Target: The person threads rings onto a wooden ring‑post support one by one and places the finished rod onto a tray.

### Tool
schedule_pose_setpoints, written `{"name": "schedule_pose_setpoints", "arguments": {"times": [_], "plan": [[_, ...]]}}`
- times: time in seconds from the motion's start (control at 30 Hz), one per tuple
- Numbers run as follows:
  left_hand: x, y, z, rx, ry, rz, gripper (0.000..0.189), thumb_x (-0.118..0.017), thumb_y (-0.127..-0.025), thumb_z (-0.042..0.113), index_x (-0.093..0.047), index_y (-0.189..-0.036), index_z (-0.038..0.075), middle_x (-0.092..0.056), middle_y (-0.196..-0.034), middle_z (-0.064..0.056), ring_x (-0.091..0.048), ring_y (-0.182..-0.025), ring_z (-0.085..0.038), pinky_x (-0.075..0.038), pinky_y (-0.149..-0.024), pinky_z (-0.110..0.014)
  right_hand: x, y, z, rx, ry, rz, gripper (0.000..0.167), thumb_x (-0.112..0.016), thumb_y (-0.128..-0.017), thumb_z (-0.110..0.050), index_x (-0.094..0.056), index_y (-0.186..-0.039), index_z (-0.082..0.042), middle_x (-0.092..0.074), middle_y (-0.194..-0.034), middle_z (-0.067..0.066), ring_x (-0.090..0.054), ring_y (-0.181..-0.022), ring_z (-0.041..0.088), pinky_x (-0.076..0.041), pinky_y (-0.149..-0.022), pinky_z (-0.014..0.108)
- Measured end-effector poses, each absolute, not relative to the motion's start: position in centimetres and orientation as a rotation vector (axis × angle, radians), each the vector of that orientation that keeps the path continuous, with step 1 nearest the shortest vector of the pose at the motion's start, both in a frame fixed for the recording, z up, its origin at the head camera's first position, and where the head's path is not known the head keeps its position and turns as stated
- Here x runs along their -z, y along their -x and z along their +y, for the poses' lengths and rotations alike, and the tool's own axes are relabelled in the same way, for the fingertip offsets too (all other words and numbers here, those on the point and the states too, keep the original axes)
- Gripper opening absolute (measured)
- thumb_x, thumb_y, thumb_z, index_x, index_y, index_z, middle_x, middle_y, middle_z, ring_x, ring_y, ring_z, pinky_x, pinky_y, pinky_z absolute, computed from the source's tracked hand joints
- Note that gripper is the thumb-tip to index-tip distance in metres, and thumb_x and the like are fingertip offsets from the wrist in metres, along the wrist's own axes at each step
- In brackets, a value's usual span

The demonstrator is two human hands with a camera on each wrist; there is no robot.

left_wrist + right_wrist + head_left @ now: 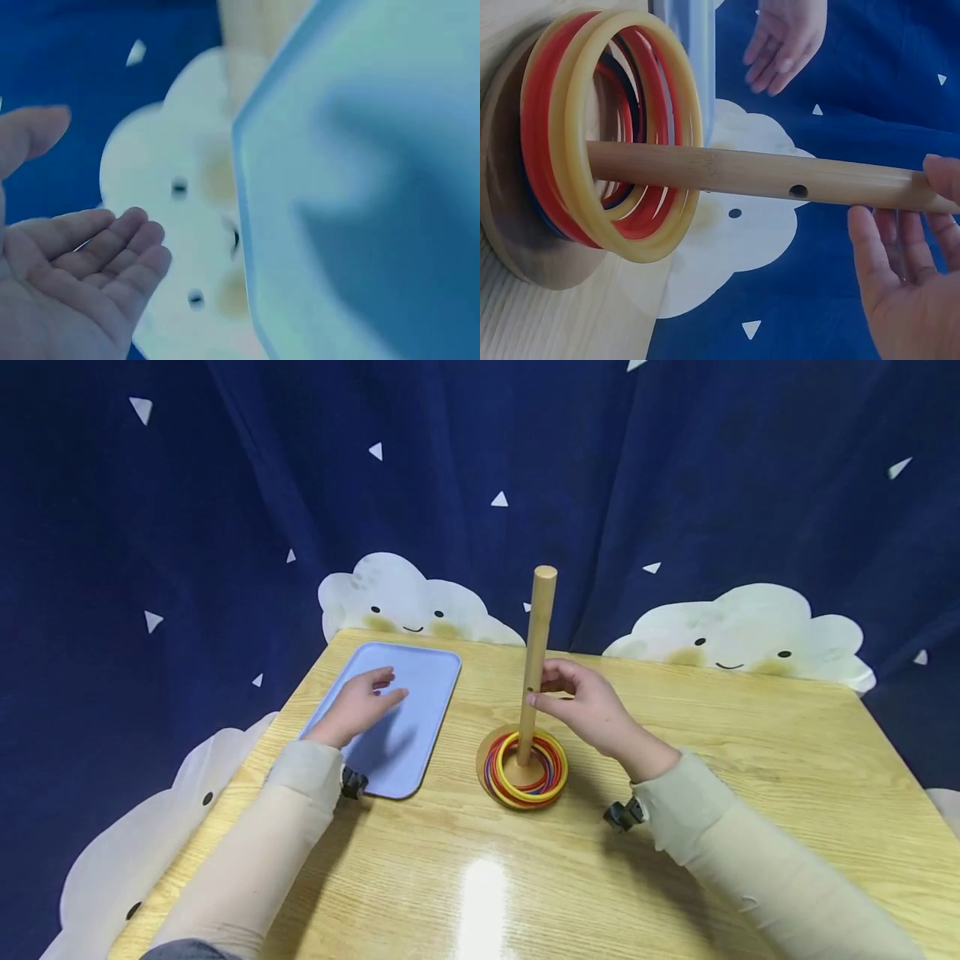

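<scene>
A wooden pole (537,635) stands upright on a round wooden base (486,752). Several yellow, red and blue rings (555,777) lie stacked around its foot, a yellow ring (574,142) uppermost. At mid-height my right hand (592,706) pinches the pole, its thumb (943,176) on one side and curled fingers on the other. Over a light blue tray (427,693) to the left hovers my left hand (360,706), palm turned inward, fingers relaxed and holding nothing. The left wrist view shows that hand's loosely bent fingers (112,247) beside the tray's rim.
A wood-grain table (420,868) carries the tray and the ring stand. Behind it hangs a dark blue curtain (450,468) with white triangles and smiling clouds (742,627). Small black cameras (624,816) sit at both wrists.
</scene>
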State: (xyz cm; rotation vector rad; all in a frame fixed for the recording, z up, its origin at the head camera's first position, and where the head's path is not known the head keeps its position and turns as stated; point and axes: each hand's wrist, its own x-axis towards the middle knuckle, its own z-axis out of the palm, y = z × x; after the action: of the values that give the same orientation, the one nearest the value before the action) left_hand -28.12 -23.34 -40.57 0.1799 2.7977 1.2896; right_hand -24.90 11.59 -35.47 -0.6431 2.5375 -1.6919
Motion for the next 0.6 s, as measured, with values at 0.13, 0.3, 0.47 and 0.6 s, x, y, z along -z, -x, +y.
{"name": "schedule_pose_setpoints", "arguments": {"times": [0.13, 0.3, 0.47, 0.6], "plan": [[39.9, 28.4, -27.1, -1.528, 0.048, 2.79, 0.061, -0.055, -0.106, 0.022, -0.038, -0.153, -0.013, -0.048, -0.15, -0.031, -0.046, -0.14, -0.042, -0.037, -0.115, -0.05, 35.7, 24.9, 11.6, 1.7, 0.65, 2.55, 0.027, -0.073, -0.095, -0.003, -0.067, -0.121, 0.003, -0.069, -0.109, 0.015, -0.067, -0.11, 0.034, -0.058, -0.088, 0.043], [40.0, 28.6, -30.9, -1.592, 0.252, 2.715, 0.061, -0.048, -0.109, 0.023, -0.032, -0.155, -0.014, -0.039, -0.155, -0.033, -0.041, -0.142, -0.047, -0.034, -0.117, -0.052, 35.7, 24.8, 11.5, 1.752, 0.634, 2.497, 0.031, -0.07, -0.095, 0.001, -0.064, -0.125, 0.006, -0.066, -0.11, 0.019, -0.067, -0.108, 0.036, -0.06, -0.085, 0.049], [41.7, 28.6, -32.8, -1.53, 0.37, 2.575, 0.065, -0.044, -0.11, 0.026, -0.025, -0.157, -0.014, -0.033, -0.159, -0.033, -0.039, -0.144, -0.046, -0.036, -0.116, -0.051, 35.7, 24.8, 11.5, 1.727, 0.646, 2.523, 0.023, -0.07, -0.097, -0.001, -0.064, -0.118, 0.006, -0.067, -0.111, 0.02, -0.068, -0.106, 0.036, -0.061, -0.083, 0.044], [43.4, 28.7, -33.7, -1.695, 0.466, 2.389, 0.061, -0.046, -0.109, 0.019, -0.027, -0.155, -0.017, -0.049, -0.143, -0.025, -0.057, -0.124, -0.026, -0.048, -0.104, -0.035, 35.7, 24.8, 11.5, 1.722, 0.647, 2.522, 0.02, -0.07, -0.098, -0.002, -0.064, -0.116, 0.006, -0.067, -0.11, 0.019, -0.068, -0.105, 0.035, -0.062, -0.08, 0.036]]}}
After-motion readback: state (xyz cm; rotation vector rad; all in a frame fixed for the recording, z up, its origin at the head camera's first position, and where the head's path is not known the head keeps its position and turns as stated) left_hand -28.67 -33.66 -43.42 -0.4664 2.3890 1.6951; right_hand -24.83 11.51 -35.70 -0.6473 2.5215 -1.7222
